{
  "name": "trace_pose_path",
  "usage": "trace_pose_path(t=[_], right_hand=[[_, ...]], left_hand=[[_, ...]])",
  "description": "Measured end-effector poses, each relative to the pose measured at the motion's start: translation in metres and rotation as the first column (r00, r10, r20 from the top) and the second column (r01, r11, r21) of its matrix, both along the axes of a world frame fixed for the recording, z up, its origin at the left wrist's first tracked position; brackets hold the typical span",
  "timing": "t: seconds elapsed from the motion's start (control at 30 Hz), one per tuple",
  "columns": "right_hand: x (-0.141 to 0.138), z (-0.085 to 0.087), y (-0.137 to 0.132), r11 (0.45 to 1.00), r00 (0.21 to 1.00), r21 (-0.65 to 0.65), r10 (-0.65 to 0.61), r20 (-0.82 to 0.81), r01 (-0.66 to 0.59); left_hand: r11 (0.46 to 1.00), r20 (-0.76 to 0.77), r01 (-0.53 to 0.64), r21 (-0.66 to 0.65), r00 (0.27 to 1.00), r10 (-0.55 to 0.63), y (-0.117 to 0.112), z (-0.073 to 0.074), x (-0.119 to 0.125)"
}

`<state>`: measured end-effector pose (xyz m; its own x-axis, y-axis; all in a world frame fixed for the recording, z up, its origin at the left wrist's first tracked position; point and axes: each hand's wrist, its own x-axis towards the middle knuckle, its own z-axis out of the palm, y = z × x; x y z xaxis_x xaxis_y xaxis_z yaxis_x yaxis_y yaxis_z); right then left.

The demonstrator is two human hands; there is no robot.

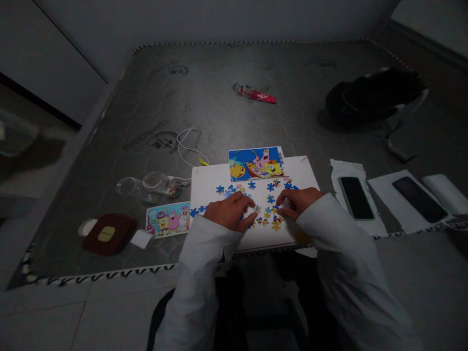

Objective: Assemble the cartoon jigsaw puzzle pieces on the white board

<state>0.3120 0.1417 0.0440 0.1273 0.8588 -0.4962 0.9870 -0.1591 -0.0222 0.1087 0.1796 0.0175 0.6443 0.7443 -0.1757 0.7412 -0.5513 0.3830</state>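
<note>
My left hand is over the white board, its thumb and index finger curled around a small jigsaw puzzle piece at their tips. Across from it, my right hand has its thumb and index finger bent around another puzzle piece, partly hidden by the fingertips. Several loose blue and yellow pieces lie between and beyond the hands, among them a blue piece. A cartoon picture card rests at the board's far edge.
Left of the board lie a second cartoon card, a brown case, a clear plastic container and a white cable. Two phones, one in a pale case, lie at right. Farther back are a red packet and a black bag-like object.
</note>
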Motion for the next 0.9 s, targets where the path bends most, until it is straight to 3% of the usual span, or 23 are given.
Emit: trace_pose_path(t=[0.2,0.47,0.63,0.9], right_hand=[[-0.007,0.004,0.0,1.0,1.0,0.016,-0.008,-0.014,0.009],[-0.017,0.0,0.0,0.994,0.994,0.056,0.098,-0.055,-0.095],[-0.023,0.001,0.001,0.991,0.988,-0.046,0.118,-0.1,-0.123],[-0.029,-0.002,0.002,0.98,0.98,-0.099,0.162,-0.118,-0.174]], left_hand=[[0.999,-0.038,0.001,0.042,0.999,0.001,-0.001,0.002,0.0],[0.99,-0.083,0.109,0.086,0.991,-0.102,0.001,-0.005,-0.002],[0.995,-0.067,0.084,0.046,0.994,-0.081,0.004,-0.007,-0.003],[0.997,-0.001,0.062,0.04,0.998,-0.062,0.006,-0.004,-0.009]])
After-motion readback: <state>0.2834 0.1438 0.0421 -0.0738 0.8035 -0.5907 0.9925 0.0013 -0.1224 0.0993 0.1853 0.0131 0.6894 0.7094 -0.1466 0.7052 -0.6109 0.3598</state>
